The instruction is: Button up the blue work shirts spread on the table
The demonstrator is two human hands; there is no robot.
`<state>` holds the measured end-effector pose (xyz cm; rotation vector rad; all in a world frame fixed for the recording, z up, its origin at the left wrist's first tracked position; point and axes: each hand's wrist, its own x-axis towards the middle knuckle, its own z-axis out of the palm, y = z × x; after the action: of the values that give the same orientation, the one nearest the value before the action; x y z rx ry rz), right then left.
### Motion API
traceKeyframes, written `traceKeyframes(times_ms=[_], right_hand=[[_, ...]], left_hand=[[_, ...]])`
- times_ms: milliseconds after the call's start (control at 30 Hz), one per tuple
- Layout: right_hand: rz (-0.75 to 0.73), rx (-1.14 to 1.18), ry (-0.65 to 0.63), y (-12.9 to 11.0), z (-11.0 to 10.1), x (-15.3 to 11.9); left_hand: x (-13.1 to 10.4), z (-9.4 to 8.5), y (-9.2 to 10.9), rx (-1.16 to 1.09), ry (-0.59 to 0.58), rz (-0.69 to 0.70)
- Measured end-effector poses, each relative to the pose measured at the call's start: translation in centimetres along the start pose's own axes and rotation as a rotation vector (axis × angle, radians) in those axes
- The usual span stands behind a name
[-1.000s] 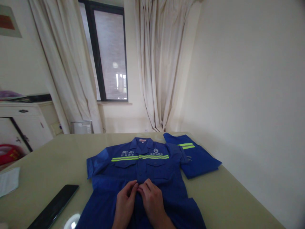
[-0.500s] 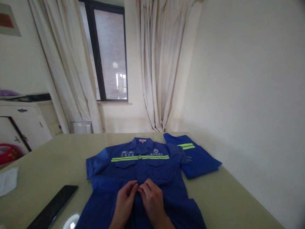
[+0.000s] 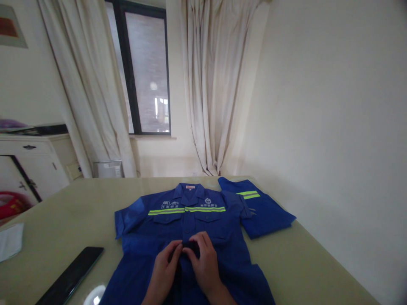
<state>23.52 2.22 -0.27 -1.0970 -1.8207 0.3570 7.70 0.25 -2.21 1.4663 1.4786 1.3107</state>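
Observation:
A blue short-sleeved shirt (image 3: 140, 245) with a yellow-green reflective stripe lies front side up, its collar away from me. My left hand (image 3: 164, 267) pinches the front placket below the chest pockets. Right beside it, my right hand (image 3: 205, 264) grips the placket's other side between thumb and fingers, with a dark fold of cloth raised between the two hands. Any button there is too small or hidden to make out. Behind the shirt's right sleeve lies a folded blue garment (image 3: 270, 216) with a similar stripe.
The pale green table (image 3: 318, 271) carries a black phone (image 3: 71, 275) at the left and a white paper (image 3: 11, 241) at its left edge. A white cabinet (image 3: 47, 165) stands beyond on the left; a wall runs along the right side.
My right hand's fingers have lifted and spread a little from the thumb, raising the placket's edge. My left hand has hardly moved.

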Motion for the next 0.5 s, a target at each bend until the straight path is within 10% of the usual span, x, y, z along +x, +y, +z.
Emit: traceKeyframes(times_ms=[500], right_hand=[[-0.011,-0.312,-0.122,1.6,0.4,0.6]], left_hand=[[-1.6,0.5,-1.1,0.767,-0.237,0.256]])
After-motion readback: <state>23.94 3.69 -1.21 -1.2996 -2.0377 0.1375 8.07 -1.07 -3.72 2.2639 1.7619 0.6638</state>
